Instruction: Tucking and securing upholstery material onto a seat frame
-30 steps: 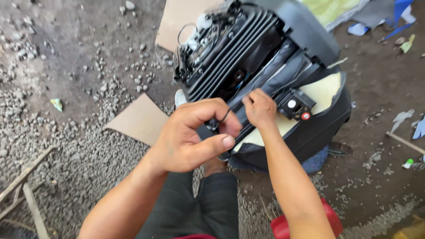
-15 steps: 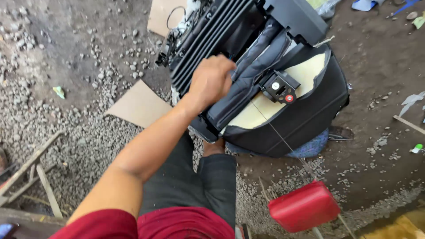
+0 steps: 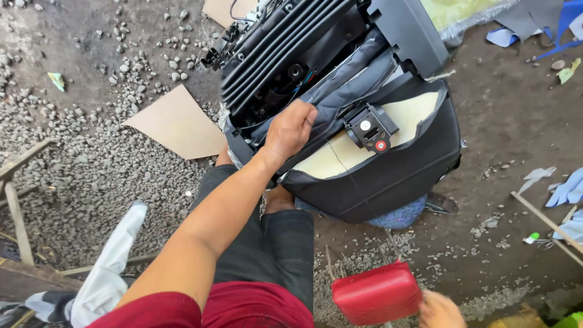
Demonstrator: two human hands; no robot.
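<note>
Grey fabric folds on the upturned black car seat are gripped by the left hand, fingers curled over the cloth beside the black buckle. The seat rests on gravel ground. The right hand touches a red stool; I cannot tell its grip.
</note>
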